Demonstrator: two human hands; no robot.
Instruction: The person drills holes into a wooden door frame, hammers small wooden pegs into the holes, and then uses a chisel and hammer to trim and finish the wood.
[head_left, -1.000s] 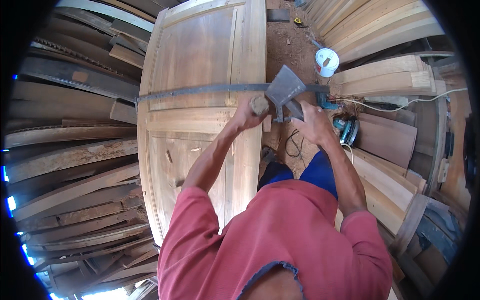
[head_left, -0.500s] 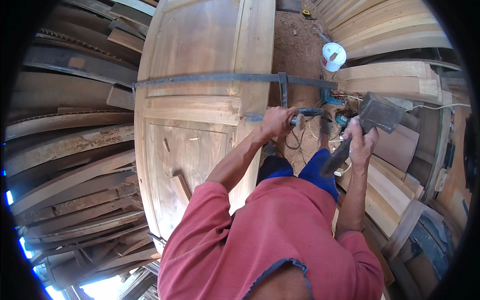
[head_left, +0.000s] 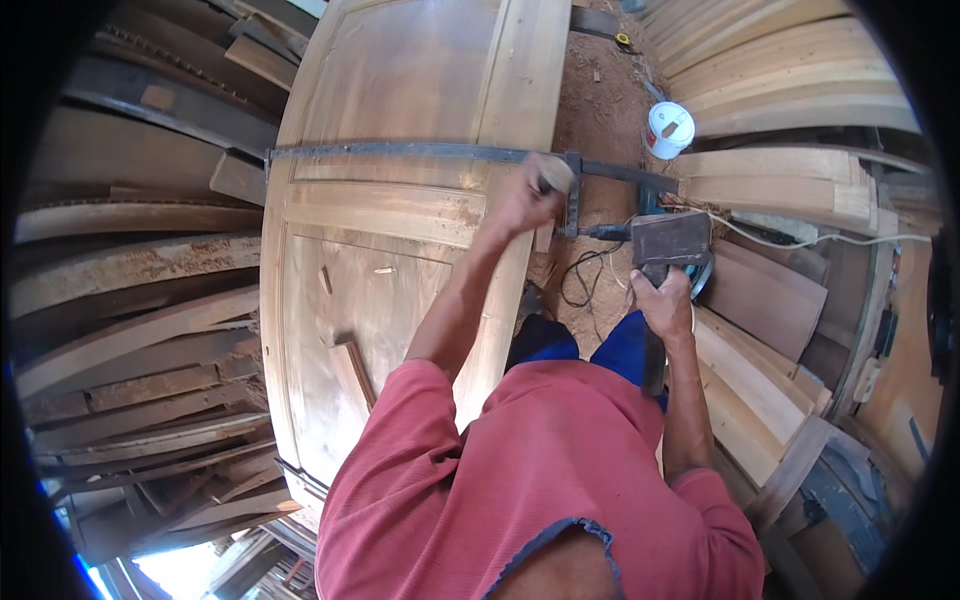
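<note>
A panelled wooden door point(head_left: 390, 215) lies flat on my left, with a long dark bar clamp point(head_left: 420, 152) across it. Over the door's right edge, beside the clamp's upright jaw point(head_left: 573, 195), my left hand point(head_left: 522, 205) is closed round a chisel point(head_left: 555, 172); its round butt end shows, but the blade is hidden. My right hand point(head_left: 665, 298) grips the handle of a dark mallet, its block-shaped head point(head_left: 671, 240) raised over the floor to the right of the clamp handle point(head_left: 605, 232). The mallet is apart from the chisel.
A wood offcut point(head_left: 352, 372) and small chips point(head_left: 325, 280) lie on the door. On the floor stand a white bucket point(head_left: 669, 130) and a yellow tape measure point(head_left: 624, 40), with a black cable point(head_left: 575, 285) near my feet. Stacked boards point(head_left: 140, 262) line both sides.
My left hand has moved up and left with the chisel, now near the clamp's jaw. The mallet has swung left and down in my right hand, its head now more upright.
</note>
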